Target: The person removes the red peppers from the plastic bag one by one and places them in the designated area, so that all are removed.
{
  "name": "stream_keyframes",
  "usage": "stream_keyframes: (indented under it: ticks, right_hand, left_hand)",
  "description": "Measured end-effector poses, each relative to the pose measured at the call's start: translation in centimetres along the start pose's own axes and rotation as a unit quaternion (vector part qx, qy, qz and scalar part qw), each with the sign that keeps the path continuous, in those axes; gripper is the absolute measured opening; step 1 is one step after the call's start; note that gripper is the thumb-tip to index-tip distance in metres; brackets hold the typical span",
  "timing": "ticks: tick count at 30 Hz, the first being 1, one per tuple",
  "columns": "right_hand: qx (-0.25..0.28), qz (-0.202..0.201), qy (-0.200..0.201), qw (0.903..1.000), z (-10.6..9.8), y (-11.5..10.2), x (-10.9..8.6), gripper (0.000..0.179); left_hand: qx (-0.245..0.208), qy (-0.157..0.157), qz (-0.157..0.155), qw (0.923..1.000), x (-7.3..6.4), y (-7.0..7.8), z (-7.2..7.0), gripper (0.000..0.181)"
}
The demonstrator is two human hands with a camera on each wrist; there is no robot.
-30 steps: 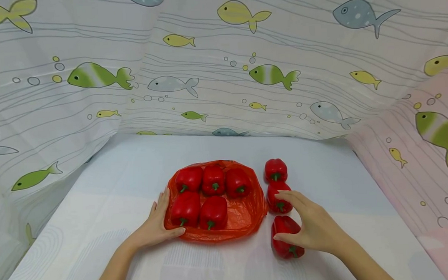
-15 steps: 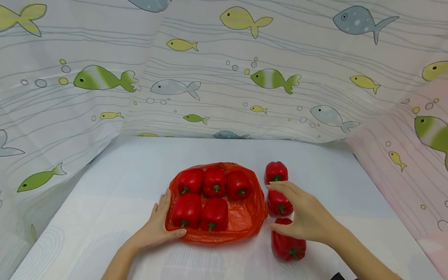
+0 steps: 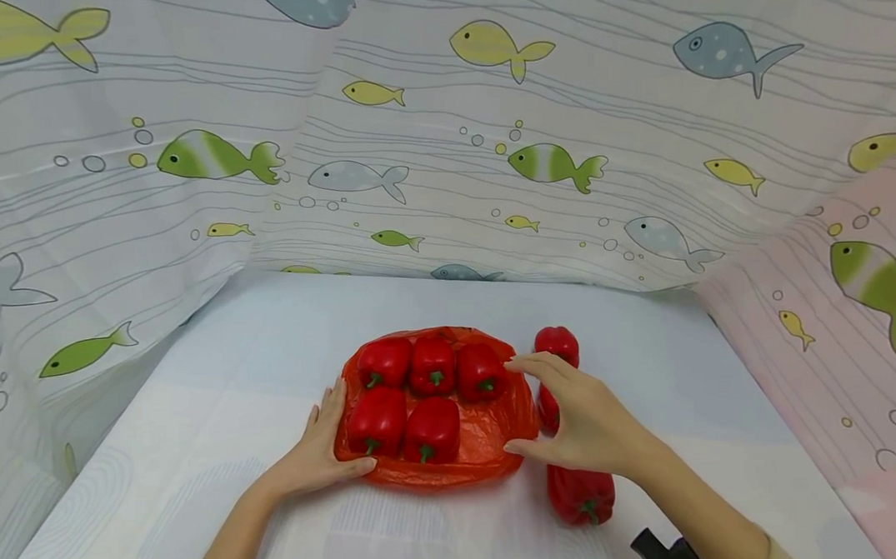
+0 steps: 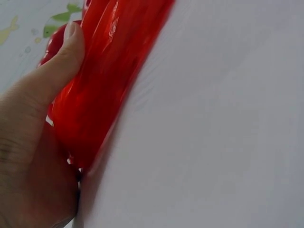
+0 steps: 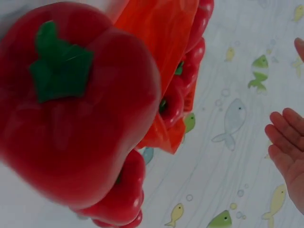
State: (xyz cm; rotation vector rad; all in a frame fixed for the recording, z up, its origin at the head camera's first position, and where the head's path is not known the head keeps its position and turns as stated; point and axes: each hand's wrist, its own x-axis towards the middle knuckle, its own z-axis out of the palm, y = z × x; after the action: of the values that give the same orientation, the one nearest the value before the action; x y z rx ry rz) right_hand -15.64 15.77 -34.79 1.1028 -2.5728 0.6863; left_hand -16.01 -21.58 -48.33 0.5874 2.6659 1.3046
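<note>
An orange-red plastic bag (image 3: 493, 446) lies flat on the table with five red bell peppers (image 3: 431, 365) on it. My left hand (image 3: 333, 435) rests against the bag's left front corner, fingers straight along its side. In the left wrist view the thumb (image 4: 61, 61) presses the bag (image 4: 104, 90). My right hand (image 3: 536, 405) hovers open over the bag's right edge and holds nothing. Three more peppers lie in a row right of the bag: a far one (image 3: 558, 341), a middle one (image 3: 547, 410) mostly hidden by the hand, and a near one (image 3: 581, 492), which fills the right wrist view (image 5: 71, 109).
The white table (image 3: 199, 424) is walled on three sides by a fish-print curtain (image 3: 442, 146). Bare tabletop lies left of the bag and behind it. A dark object (image 3: 666, 549) shows at the bottom edge.
My right hand has left the near pepper and moved up and left to the bag's right edge. The left hand and all peppers have stayed put.
</note>
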Motion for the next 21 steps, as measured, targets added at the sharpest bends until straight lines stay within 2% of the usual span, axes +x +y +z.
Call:
stream_keyframes:
  ticks: [6,13,21]
  right_hand:
    - [0.013,-0.016,-0.001,0.9998,0.5,-0.7,1.4,0.079]
    - [0.021,-0.006,-0.021,0.9995,1.2,-1.6,2.8,0.078]
    - [0.031,-0.018,-0.031,0.9989,2.2,-2.2,4.2,0.076]
  left_hand:
    - [0.002,0.000,0.000,1.0000,0.0,0.0,0.0,0.121]
    - [-0.001,-0.001,-0.001,1.0000,0.0,-0.1,0.1,0.122]
    - [-0.002,0.001,-0.001,1.0000,0.1,-0.3,0.2,0.121]
